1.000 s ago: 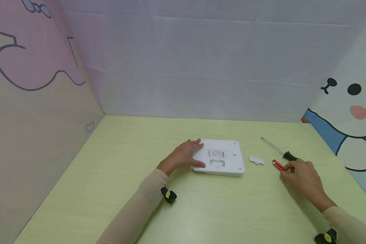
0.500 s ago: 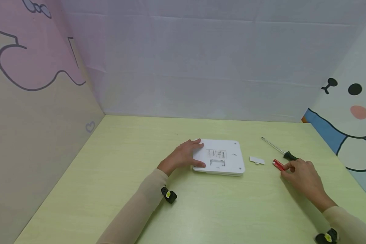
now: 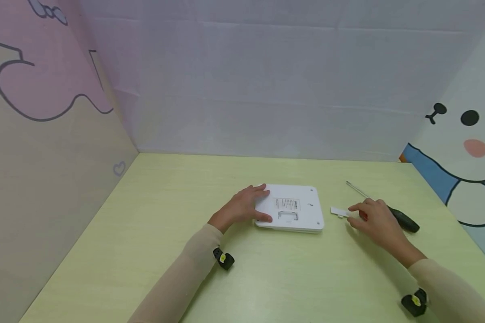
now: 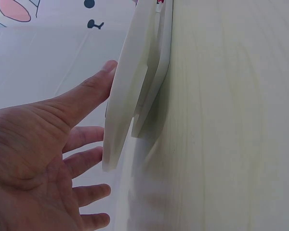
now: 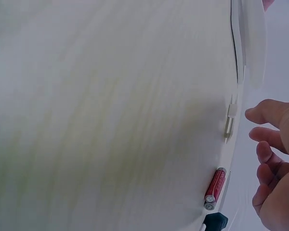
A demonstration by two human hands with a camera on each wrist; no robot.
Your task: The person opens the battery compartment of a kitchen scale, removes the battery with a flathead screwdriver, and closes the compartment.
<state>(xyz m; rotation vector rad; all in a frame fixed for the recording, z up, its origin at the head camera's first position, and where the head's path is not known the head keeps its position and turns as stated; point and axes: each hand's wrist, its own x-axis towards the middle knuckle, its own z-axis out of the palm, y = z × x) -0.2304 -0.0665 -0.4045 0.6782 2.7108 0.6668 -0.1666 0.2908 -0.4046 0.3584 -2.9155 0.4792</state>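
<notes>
A flat white scale [image 3: 284,202] lies with its label and open battery compartment [image 3: 288,216] facing up. My left hand [image 3: 244,205] rests across its left end with spread fingers; in the left wrist view, the thumb touches one face and fingertips meet the edge. The white battery cover [image 3: 338,211] lies right of the scale. My right hand [image 3: 377,224] hovers right beside that cover, thumb and index finger apart, other fingers loosely bent, holding nothing. Two red batteries [image 5: 215,186] lie side by side on the table, mostly hidden under the right hand in the head view.
A screwdriver [image 3: 404,220] with a black handle lies at the right behind my right hand, which covers part of it. The pale wooden table [image 3: 178,193] meets a plain wall [image 3: 246,89] at the back and printed panels at both sides.
My right hand has left the red batteries and moved left to the battery cover, uncovering the screwdriver's handle. The left hand and the scale stay where they were.
</notes>
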